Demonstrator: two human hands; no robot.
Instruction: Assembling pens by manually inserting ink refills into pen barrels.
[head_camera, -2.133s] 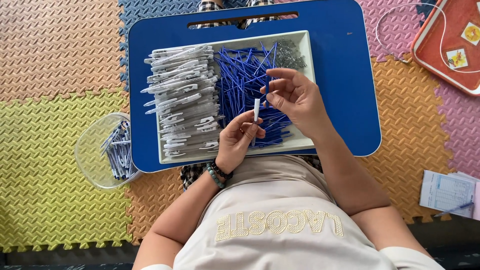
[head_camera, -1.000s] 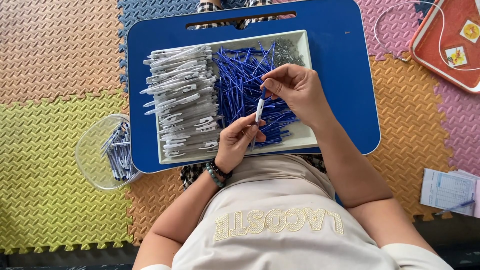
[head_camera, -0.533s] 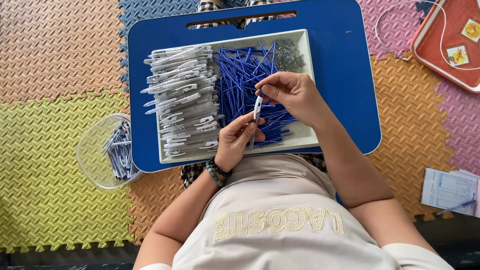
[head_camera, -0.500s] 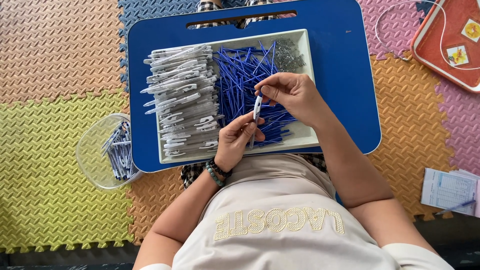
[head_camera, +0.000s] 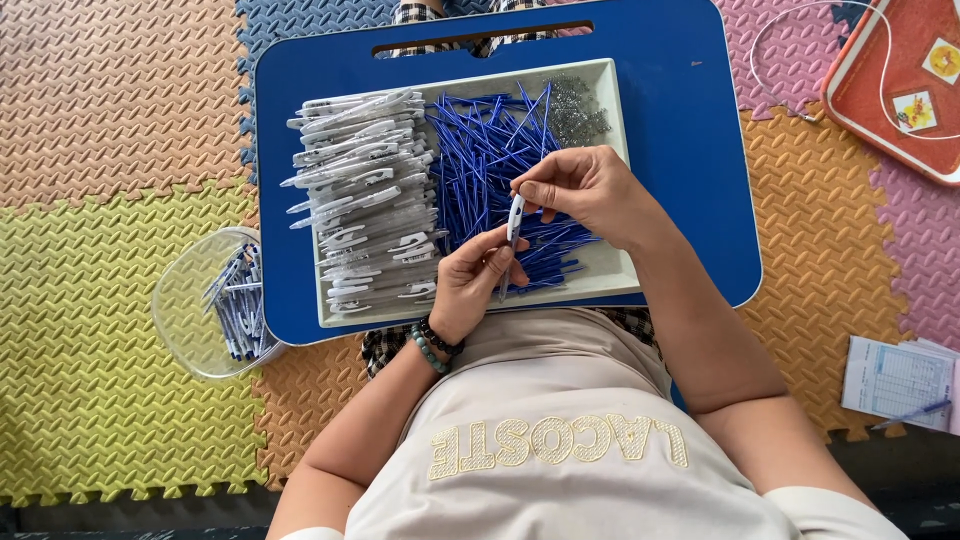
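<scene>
- We hold one white pen barrel (head_camera: 514, 218) upright over the grey tray (head_camera: 610, 285), just above the blue refills (head_camera: 490, 150).
- Our left hand (head_camera: 475, 285) pinches its lower end between the fingers.
- Our right hand (head_camera: 585, 190) pinches its top with the fingertips.
- White barrels (head_camera: 365, 200) lie stacked in the tray's left half, small springs (head_camera: 578, 105) in its far corner.
- The tray sits on the blue surface (head_camera: 690, 150); a clear bowl (head_camera: 190, 320) of pens stands on the floor mat beside it.

A tray (head_camera: 612, 285) sits on a lap desk (head_camera: 690, 150). In it, pen barrels (head_camera: 365, 200) lie left of refills (head_camera: 480, 150). A bowl (head_camera: 190, 300) stands left of the desk.
</scene>
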